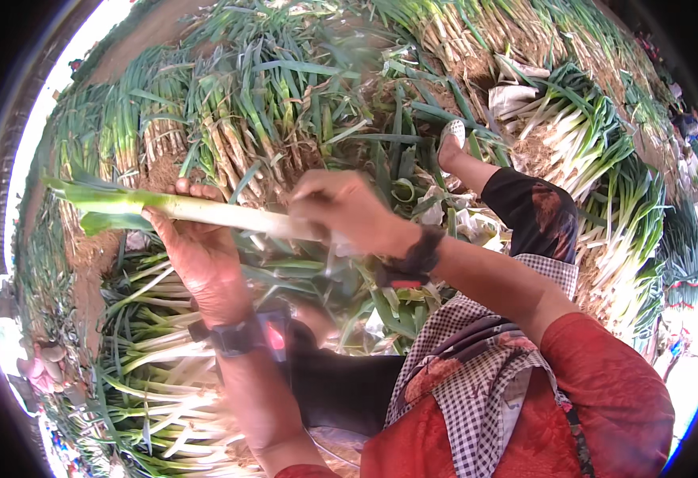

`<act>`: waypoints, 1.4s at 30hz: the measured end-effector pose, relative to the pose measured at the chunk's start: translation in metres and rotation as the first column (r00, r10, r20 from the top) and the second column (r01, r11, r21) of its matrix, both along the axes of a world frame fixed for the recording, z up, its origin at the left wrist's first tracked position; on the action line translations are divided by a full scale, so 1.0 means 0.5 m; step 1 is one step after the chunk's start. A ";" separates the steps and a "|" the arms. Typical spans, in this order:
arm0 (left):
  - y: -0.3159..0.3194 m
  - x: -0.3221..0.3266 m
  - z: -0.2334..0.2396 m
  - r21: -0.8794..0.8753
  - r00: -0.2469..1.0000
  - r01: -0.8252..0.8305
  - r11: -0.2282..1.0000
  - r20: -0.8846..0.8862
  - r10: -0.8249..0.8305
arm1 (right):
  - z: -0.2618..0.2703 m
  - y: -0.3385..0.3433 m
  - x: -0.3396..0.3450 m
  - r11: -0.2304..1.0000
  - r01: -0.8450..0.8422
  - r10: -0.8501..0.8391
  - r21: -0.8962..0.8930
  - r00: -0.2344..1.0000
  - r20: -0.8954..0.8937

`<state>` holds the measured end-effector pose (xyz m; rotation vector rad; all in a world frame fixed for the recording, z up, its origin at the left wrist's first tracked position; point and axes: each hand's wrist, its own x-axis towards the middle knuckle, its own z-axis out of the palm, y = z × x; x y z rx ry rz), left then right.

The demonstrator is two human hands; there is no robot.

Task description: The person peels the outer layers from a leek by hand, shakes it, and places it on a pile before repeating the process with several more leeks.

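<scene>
A large green onion point(229, 215) lies across my open-palmed left hand point(205, 263), its thumb and fingers around the stalk near the green leaves. The leafy end points left. Over the pale root end, my right hand point(349, 209) has its fingers curled in on the stalk; motion blurs them and hides that end. A blurred pale scrap shows just under this hand. Both wrists wear dark bands. Below and left of my left hand lie cleaned green onions point(170, 382) with white stalks. Loose green leaves and peelings point(397, 305) cover the ground beneath my hands.
Untrimmed green onions point(223, 143) with brown, dirty roots stand in bundles ahead. More white-stalked onions point(612, 221) are heaped at the right. My outstretched leg point(534, 203) with a patterned shoe point(453, 134) rests among the leaves. A checked cloth point(462, 382) covers my lap.
</scene>
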<state>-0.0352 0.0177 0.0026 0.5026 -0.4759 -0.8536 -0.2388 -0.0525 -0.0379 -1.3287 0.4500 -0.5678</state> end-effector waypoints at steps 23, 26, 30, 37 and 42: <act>-0.030 -0.058 -0.004 0.141 0.999 -0.038 0.989 -0.018 0.041 | -0.022 0.017 -0.018 0.681 0.117 -0.304 -0.723 0.944 -0.133; -0.033 -0.060 -0.012 0.159 0.999 -0.046 0.986 -0.015 0.049 | -0.035 0.021 -0.021 0.663 0.120 -0.308 -0.739 0.944 -0.123; -0.033 -0.065 -0.015 0.205 0.997 -0.078 0.976 0.004 0.079 | -0.035 0.034 -0.019 0.593 0.091 -0.315 -0.800 0.941 -0.127; -0.028 -0.063 -0.012 0.256 0.983 -0.185 0.949 0.044 0.180 | -0.024 0.062 -0.063 0.089 -0.244 -0.041 -0.966 0.968 -0.248; -0.028 -0.090 0.051 0.072 0.952 0.003 0.997 0.307 -0.025 | -0.008 0.036 -0.074 0.974 -0.068 0.019 0.215 0.975 0.221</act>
